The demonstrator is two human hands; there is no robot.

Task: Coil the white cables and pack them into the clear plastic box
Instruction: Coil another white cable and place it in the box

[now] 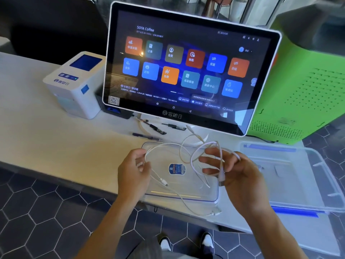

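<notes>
A white cable (pixel 164 146) runs in loose loops between both hands above a clear plastic box (pixel 209 195) with a blue-and-white sticker on its bottom. My left hand (pixel 133 171) pinches the cable near one end, whose plug (pixel 164 182) dangles just below. My right hand (pixel 235 171) holds several loops of white cable with a connector at the fingertips. Another white cable (pixel 197 210) trails out over the box's front edge onto the counter, ending in a plug (pixel 215 212).
A touchscreen terminal (pixel 186 68) stands right behind the box. A white receipt printer (pixel 74 85) sits at the left, a green case (pixel 302 86) at the right. The clear lid (pixel 302 176) with blue clips lies right of the box. Pens (pixel 149 128) lie under the screen.
</notes>
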